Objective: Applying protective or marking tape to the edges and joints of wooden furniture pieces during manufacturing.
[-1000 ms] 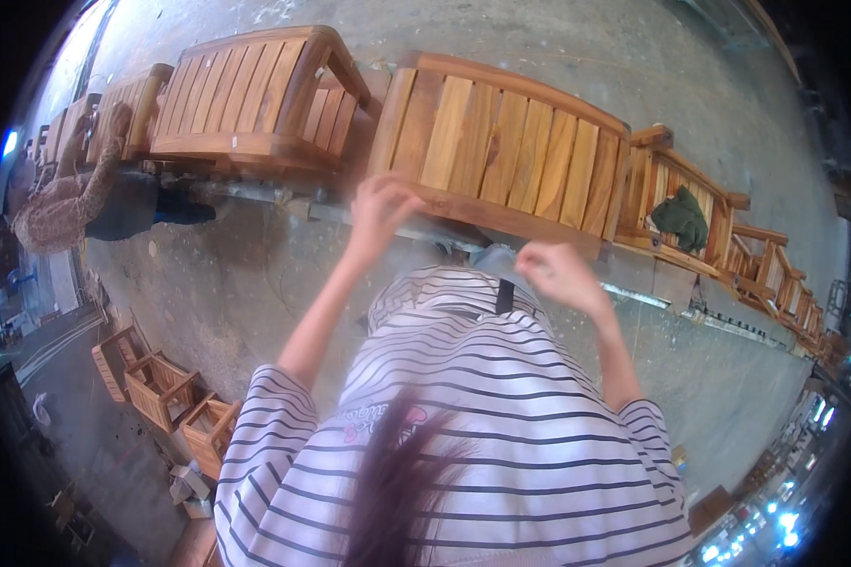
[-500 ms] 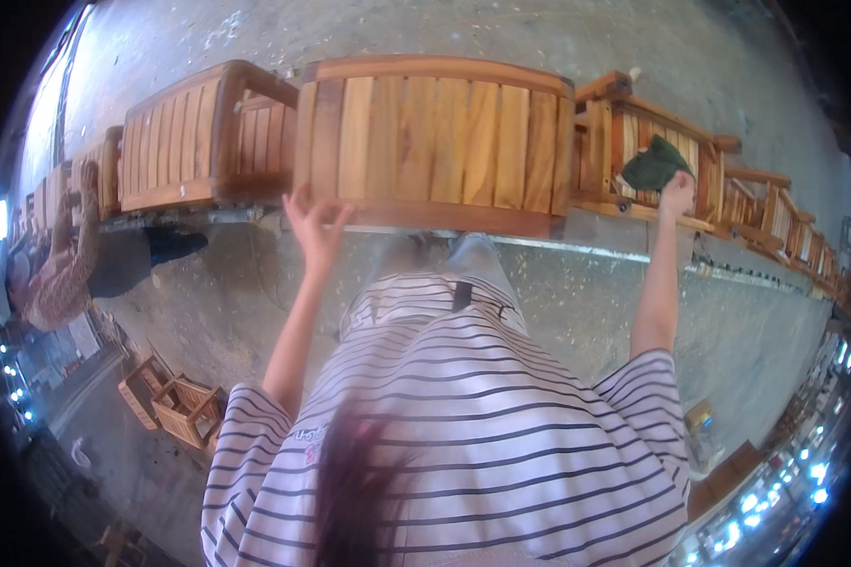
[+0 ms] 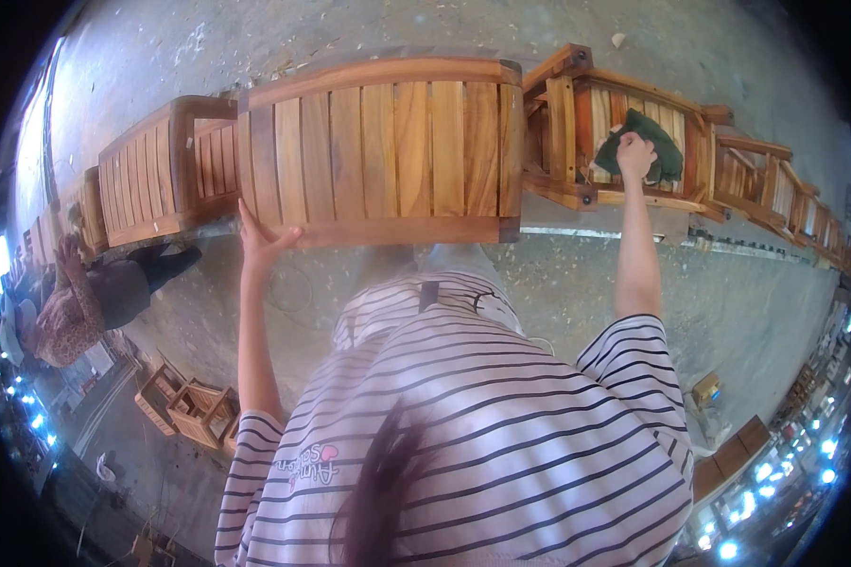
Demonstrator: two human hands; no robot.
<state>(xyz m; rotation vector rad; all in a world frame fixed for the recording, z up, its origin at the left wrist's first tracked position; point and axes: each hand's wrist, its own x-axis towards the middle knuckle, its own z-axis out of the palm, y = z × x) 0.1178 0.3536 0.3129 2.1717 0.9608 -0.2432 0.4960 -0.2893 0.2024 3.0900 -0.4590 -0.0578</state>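
A wide slatted wooden table [image 3: 380, 151] with a smooth brown rim stands right in front of me. My left hand [image 3: 261, 236] grips its near left corner, thumb along the front rim and fingers at the left side. To the right, my right hand [image 3: 637, 156] is closed on a bunched dark green cloth [image 3: 665, 149]. The cloth lies against the pale slats of another wooden piece [image 3: 565, 132], whose legs and frame bars point up around it. Part of the cloth is hidden under my fingers.
More slatted wooden pieces [image 3: 140, 180] run in a row to the left, and others [image 3: 761, 180] to the right. A co-worker [image 3: 71, 317] bends over the row at far left. Small wooden frames [image 3: 194, 406] stand on the floor behind me at left.
The table has shifted left, with my left hand staying at its corner. My right hand has moved left on the green cloth, which is now spread wider over the slats.
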